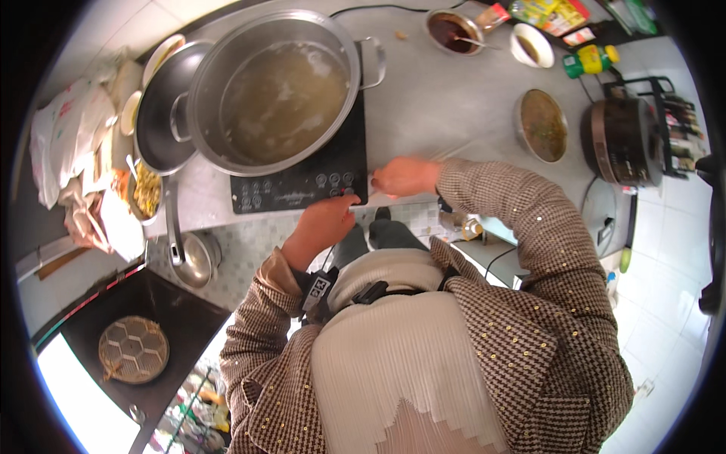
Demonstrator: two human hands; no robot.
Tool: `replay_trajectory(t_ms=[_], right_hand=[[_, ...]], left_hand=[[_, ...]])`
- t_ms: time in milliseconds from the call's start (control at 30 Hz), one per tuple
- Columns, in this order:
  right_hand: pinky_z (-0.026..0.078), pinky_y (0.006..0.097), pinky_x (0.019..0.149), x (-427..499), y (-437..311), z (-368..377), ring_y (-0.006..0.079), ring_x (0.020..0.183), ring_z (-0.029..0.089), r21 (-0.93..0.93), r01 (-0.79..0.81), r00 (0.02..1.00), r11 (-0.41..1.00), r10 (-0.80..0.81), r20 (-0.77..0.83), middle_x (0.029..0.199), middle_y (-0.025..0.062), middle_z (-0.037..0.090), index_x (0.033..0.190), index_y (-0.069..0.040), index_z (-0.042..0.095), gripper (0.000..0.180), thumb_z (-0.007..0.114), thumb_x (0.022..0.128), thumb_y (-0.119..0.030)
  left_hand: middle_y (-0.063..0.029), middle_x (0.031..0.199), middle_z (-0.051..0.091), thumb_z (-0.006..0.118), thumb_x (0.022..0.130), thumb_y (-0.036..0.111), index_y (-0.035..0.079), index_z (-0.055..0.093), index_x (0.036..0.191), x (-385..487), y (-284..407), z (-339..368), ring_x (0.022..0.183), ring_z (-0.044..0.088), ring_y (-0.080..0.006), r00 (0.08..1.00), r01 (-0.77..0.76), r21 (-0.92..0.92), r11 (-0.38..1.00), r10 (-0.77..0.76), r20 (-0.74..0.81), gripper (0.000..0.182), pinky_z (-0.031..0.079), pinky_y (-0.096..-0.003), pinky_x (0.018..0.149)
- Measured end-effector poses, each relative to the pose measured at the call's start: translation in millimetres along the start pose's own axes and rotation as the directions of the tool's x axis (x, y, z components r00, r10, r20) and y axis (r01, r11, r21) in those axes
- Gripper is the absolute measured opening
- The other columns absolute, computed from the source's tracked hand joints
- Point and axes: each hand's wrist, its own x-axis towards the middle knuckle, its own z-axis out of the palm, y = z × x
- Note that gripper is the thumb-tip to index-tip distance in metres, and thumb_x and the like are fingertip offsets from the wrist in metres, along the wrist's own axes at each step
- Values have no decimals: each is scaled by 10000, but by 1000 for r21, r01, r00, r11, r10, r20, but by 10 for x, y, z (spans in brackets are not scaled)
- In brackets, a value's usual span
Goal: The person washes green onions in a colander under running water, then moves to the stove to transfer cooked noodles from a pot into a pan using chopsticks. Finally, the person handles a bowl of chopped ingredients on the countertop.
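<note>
My left hand (326, 224) is at the front edge of a black induction cooktop (300, 197). Its outstretched fingertip touches the button panel beside a small red light, and I see nothing held in it. Just past the cooktop's right front corner, my right hand (402, 176) rests low over the grey counter with curled fingers. Thin pale sticks, perhaps chopsticks, show behind its wrist; whether the fingers grip them is hidden. On the cooktop stands a large two-handled steel pot (195, 108) with cloudy, lightly foaming liquid (278, 108) inside.
Left of the pot leans a black frying pan (156, 122), near a dish of yellow food (146, 190). Toward the right are a bowl of dark sauce (448, 34) with a spoon, a white bowl (545, 57), a bowl of brownish soup (543, 125) and a black cooker (624, 142).
</note>
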Motion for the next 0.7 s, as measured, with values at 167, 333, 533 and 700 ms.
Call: replay_trajectory(t_ms=[167,333,533,700], right_hand=[[477,500,680,-192,-131,-207,437,785,596,215,-222,971,951,235,-35,786,231,593,884,8,559,313,420,935,-268],[480,486,686,-569,37,-468,410,800,600,113,-242,924,964,264,-276,846,227,602,884,-6,561,233,437,895,-203],[487,463,627,-845,320,-295,378,743,592,-91,-376,819,922,285,-498,832,213,573,876,-7,532,133,498,849,-133],[490,461,629,-764,497,-206,371,723,590,-17,-473,719,881,375,-586,829,192,571,854,-2,523,143,509,845,-144]], left_hand=[[-111,863,659,583,803,146,78,582,1162,148,71,-75,812,641,-303,996,-25,-128,991,36,85,366,513,-392,723],[-136,900,654,597,799,163,54,542,1216,413,72,-20,842,635,-326,985,-15,-293,956,65,161,435,511,-395,737],[-110,991,650,625,800,209,91,557,1213,791,-15,325,854,629,-302,978,-170,-62,983,176,113,435,505,-384,743],[-101,931,662,615,817,206,119,583,1178,871,94,385,829,637,-304,966,-206,-74,976,215,142,372,511,-377,726]])
